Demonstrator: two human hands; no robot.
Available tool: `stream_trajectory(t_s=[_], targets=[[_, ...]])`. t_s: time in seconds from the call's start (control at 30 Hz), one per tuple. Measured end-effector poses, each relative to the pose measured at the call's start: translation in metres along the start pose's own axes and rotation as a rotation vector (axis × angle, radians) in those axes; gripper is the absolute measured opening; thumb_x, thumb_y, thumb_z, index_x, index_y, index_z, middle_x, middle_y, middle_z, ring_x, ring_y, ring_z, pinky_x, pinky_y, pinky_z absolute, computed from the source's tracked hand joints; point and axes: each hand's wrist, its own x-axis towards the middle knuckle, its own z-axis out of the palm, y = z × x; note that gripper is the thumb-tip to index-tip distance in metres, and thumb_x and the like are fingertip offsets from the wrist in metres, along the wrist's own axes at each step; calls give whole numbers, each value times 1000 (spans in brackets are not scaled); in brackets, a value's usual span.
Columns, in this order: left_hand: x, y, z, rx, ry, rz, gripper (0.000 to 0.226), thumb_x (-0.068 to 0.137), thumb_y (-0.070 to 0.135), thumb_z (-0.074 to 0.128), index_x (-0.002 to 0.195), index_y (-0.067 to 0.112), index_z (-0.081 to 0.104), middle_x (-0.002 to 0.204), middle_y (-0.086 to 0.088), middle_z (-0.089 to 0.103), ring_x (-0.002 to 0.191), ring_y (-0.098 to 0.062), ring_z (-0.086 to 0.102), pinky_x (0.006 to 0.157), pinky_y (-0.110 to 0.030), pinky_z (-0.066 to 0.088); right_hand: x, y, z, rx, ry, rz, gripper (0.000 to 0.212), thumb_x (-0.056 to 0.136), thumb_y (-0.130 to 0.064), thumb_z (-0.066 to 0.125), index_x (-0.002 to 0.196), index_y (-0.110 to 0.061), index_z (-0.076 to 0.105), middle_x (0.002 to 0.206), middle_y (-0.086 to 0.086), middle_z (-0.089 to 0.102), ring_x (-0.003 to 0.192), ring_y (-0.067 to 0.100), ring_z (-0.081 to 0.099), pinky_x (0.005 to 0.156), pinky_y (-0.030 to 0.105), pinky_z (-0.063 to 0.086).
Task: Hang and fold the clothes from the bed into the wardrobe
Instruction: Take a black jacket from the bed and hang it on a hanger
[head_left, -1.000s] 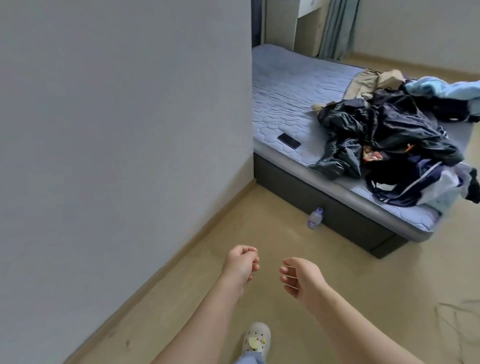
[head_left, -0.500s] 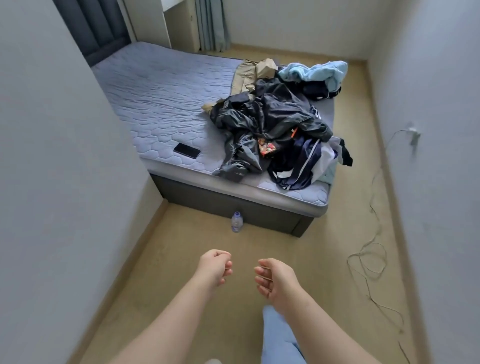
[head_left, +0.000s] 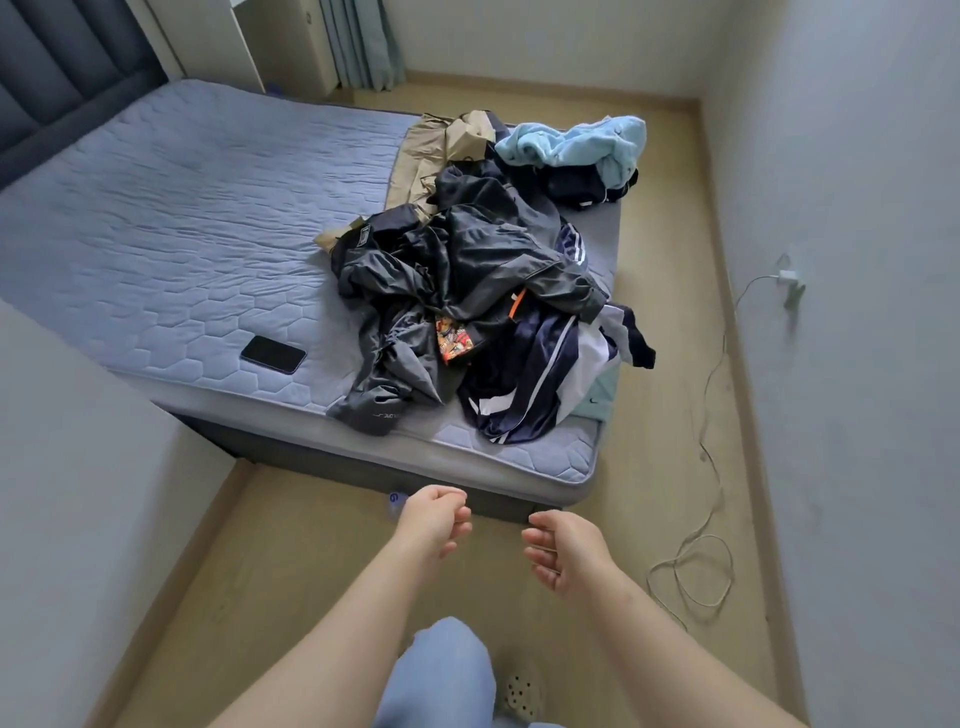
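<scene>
Approaching the foot edge of the bed (head_left: 182, 234), the person has closed most of the gap within the last second. Earlier the mattress sat far off to the right, past a wall. It now fills the middle of the view, with its foot edge just beyond the fingertips. Judged status: approach nearly complete, no garment picked up yet.

Left hand (head_left: 434, 519) and right hand (head_left: 566, 551): raised in front of the body as before, side by side and apart, fingers loosely curled, grasping nothing.

Clothes pile (head_left: 483, 291): heaped on the right half of the bed, from the foot-right corner up along the right edge. A black jacket (head_left: 467, 249) lies on top. A navy striped garment (head_left: 524, 379) lies nearest the foot edge, ahead of the right hand. A pale blue garment (head_left: 576, 145) lies at the far end. The pile is near both hands and touches neither.

A phone (head_left: 274, 354) lies on the mattress near the foot edge, left of the pile. A bottle (head_left: 393, 501) on the floor at the bed base is partly hidden behind the left hand. No wardrobe can be identified.
</scene>
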Motion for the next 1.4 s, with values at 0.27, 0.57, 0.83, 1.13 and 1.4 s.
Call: stream_trajectory(t_s=[0.27,0.57,0.83,1.13,1.4], targets=[[84,85,36,1,-5,-22,17,95,15,43,81,18,53,70,2,52,61,-10,50,56,-22,35,63,-102,0,27,40,17,12,90,-9,50,80,-12,56,63,2,54,50,14,44,46,17,34],[168,191,59,-5,9,-35,22,94,9,40,76,17,50,69,0,49,57,-12,44,52,-21,30,125,-216,20,-20,80,29,8,91,-14,53,87,-9,58,71,4,60,58,16,53,51,24,43],[235,247,82,-36,115,-120,12,94,12,42,88,15,52,74,0,52,58,-11,47,52,-21,33,198,-307,31,-156,-15,79,15,89,-8,49,76,-15,48,63,3,48,52,15,39,52,21,29],[326,307,152,-60,258,-235,13,93,14,42,87,19,53,79,1,56,64,-11,51,54,-20,37,310,-424,6,-435,-117,98,21,91,-3,45,76,-18,40,60,1,34,49,14,27,50,21,18],[402,322,226,-64,218,-362,15,92,14,42,85,20,54,78,2,55,65,-11,48,54,-19,36,425,-475,-19,-645,-80,30,12,89,-5,43,80,-11,49,63,1,43,50,15,36,48,22,32]])
